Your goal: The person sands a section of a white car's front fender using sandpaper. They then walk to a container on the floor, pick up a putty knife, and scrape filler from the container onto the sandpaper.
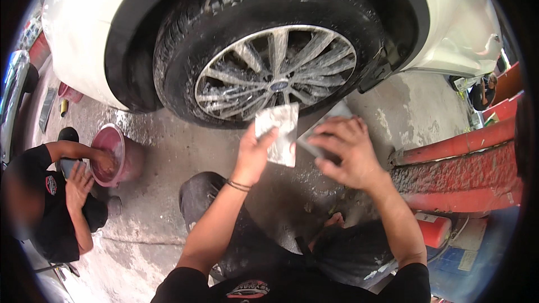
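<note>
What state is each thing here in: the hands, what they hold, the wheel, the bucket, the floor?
Left hand: closed on the pale sheet
Pale sheet: flat, held between thumb and fingers
Right hand: fingers bent over the grey piece; grip too blurred to tell
Grey piece: partly covered
Wheel: on the car, streaked
Bucket: open, a co-worker's hand inside
Floor: patchily wet

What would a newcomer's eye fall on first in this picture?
Probably the big silver-spoked wheel, top centre on a white car. Just below it, the left hand holds a pale flat sheet. At left, another person's arm reaches into a pink bucket.
</note>
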